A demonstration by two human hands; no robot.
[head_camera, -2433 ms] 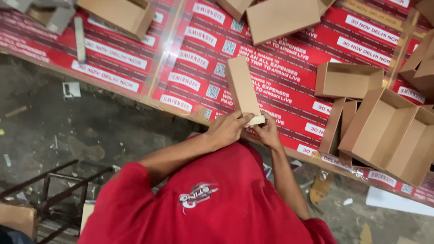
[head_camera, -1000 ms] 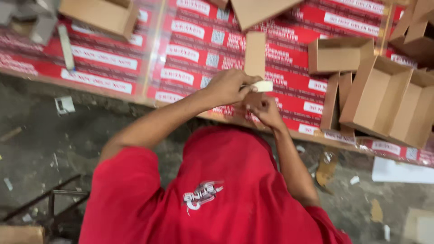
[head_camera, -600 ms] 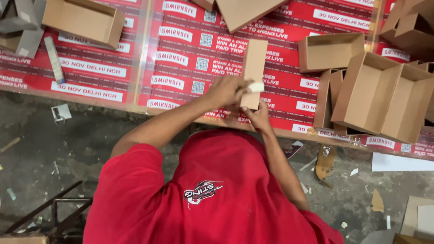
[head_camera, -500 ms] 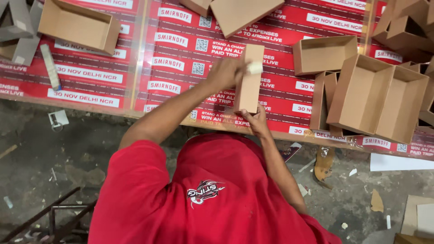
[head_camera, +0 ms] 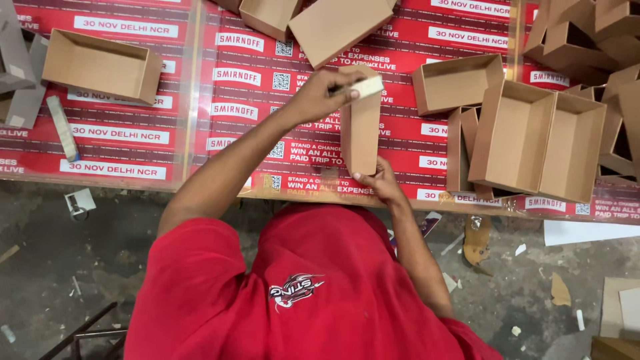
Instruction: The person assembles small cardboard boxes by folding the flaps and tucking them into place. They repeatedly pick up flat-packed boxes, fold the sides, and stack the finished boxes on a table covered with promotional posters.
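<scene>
My left hand [head_camera: 320, 93] pinching a pale block [head_camera: 363, 87] atop the cardboard strip [head_camera: 360, 127], right hand [head_camera: 381, 183] gripping its lower end, fingertips hidden behind it

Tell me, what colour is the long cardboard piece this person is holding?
Plain brown, the cardboard strip seen best in the head view.

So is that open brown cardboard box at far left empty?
Empty: the open brown cardboard box shows only bare cardboard floor and walls inside.

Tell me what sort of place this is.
Likely a small box-making workshop: open cardboard boxes crowd the poster-covered table, paper scraps litter the concrete floor, and the left hand works a cardboard strip.
</scene>
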